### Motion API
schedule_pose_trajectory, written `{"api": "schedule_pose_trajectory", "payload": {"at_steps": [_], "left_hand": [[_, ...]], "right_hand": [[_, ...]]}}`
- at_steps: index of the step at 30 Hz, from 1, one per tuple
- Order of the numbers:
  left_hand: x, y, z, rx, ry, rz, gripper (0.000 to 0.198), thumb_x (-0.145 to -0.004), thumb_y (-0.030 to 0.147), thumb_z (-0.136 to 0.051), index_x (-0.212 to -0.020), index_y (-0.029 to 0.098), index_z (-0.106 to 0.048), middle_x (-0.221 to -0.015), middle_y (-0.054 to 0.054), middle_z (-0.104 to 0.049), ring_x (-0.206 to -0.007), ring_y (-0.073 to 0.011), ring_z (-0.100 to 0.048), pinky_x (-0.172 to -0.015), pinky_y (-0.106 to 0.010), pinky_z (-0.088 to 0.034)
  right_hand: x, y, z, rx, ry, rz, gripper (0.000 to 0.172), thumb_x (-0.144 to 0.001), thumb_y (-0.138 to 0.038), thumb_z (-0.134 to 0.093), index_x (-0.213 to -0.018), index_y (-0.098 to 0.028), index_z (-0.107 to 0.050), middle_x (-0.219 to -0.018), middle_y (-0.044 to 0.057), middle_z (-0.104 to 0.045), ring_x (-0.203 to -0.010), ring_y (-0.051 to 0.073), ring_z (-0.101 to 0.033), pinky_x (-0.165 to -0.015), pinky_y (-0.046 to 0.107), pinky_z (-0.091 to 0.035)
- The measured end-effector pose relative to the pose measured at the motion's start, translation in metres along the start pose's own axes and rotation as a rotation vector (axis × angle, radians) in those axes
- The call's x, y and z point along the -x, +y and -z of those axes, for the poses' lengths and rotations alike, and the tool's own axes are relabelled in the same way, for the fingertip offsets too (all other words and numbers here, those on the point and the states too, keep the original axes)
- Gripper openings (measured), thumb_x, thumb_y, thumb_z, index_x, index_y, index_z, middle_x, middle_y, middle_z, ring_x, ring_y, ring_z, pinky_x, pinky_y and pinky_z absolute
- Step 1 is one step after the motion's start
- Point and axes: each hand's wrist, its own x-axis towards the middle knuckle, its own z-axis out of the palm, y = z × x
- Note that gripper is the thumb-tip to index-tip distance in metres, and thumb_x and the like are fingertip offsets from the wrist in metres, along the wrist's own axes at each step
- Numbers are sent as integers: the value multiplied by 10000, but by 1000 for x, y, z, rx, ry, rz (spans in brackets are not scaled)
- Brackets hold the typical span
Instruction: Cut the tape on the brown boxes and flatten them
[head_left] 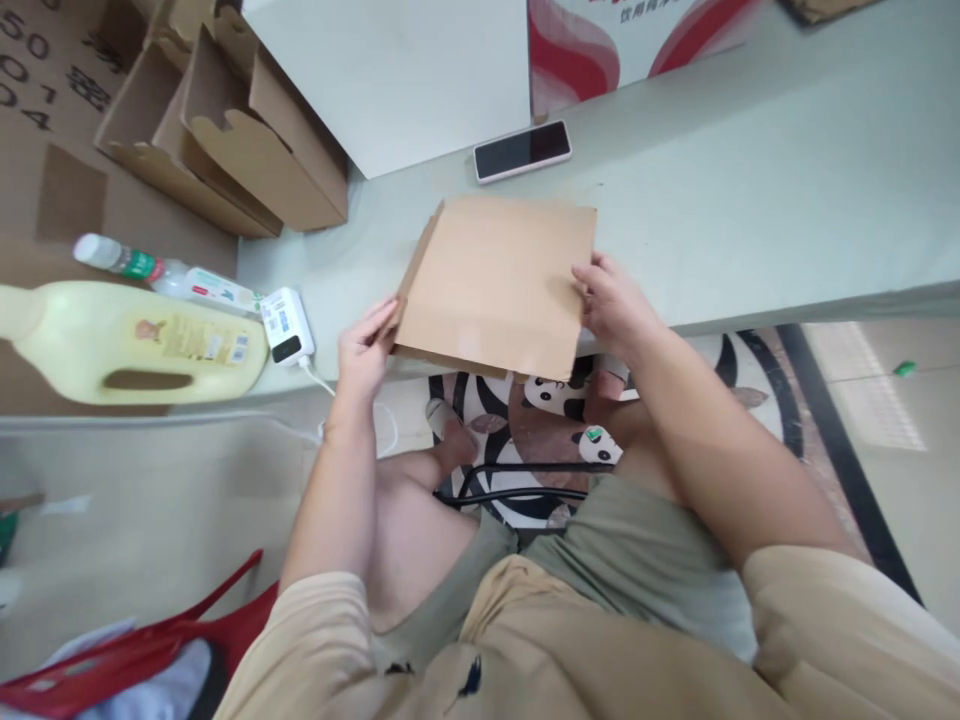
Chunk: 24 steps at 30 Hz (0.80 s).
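Observation:
A flat brown cardboard box (pixel 499 280) is tilted over the front edge of the pale table. Its left side shows a folded flap. My left hand (pixel 366 340) grips that side near the lower left corner, fingers closed on the flap. At the right edge, my right hand (pixel 611 300) pinches the cardboard with thumb and fingers; some fingertips are hidden behind it. Behind the box lies a dark-screened phone (pixel 523 151) in a light case.
Opened brown cartons (pixel 262 140) stand at the back left, beside a white box (pixel 397 80). A yellow jug (pixel 150 335), a plastic bottle (pixel 127 260) and a white device (pixel 286 325) with a cable lie left. A red-and-white carton (pixel 637 45) stands behind. Below is a red chair (pixel 172 635).

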Motion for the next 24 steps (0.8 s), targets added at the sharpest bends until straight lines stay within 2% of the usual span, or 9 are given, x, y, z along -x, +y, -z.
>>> {"api": "schedule_pose_trajectory", "payload": {"at_steps": [4, 7, 10, 14, 19, 24], "left_hand": [[27, -5, -8, -208, -269, -91, 371, -797, 463, -740, -1101, 262, -807, -1373, -106, -696, -1349, -288, -616, -1203, -515, -441], [42, -14, -19, -291, -336, -123, 350, -842, 296, -644, -1158, 248, -787, -1454, -111, -642, -1450, -282, -528, -1238, -521, -392], [49, -18, -27, -352, -350, -113, 429, -847, 187, -567, -1226, 260, -754, -1509, -84, -600, -1495, -257, -475, -1271, -520, -339], [45, -11, -29, -397, -414, -69, 545, -814, 118, -517, -1300, 268, -710, -1559, -59, -547, -1522, -241, -431, -1293, -495, -293], [33, 4, -27, -421, -536, -15, 551, -842, 205, -544, -1382, 210, -654, -1601, -103, -479, -1503, -283, -445, -1254, -493, -352], [15, 14, -34, -474, -604, 0, 708, -741, 144, -526, -1441, 220, -605, -1661, -78, -411, -1558, -284, -362, -1290, -485, -271]], "right_hand": [[-8, 5, 14, 91, 62, 29, 291, -712, -299, -704, -985, -256, -614, -1016, 40, -755, -986, 264, -722, -882, 483, -648], [-16, 7, 27, 115, 107, 42, 166, -725, -266, -686, -879, -226, -635, -949, 64, -748, -1005, 288, -719, -876, 514, -652], [-19, 5, 33, 159, 136, 35, 119, -740, -248, -684, -847, -207, -651, -933, 74, -740, -1012, 291, -723, -883, 514, -651], [-14, -3, 33, 233, 171, 76, 104, -767, -242, -676, -865, -208, -671, -927, 58, -743, -1001, 281, -736, -927, 507, -640], [-11, -7, 38, 245, 130, 81, 115, -797, -292, -678, -894, -231, -672, -969, 44, -762, -1059, 295, -733, -973, 523, -625], [-10, -7, 46, 194, 107, 171, 134, -793, -295, -682, -908, -226, -668, -1002, 50, -766, -1084, 291, -727, -1018, 511, -600]]}}
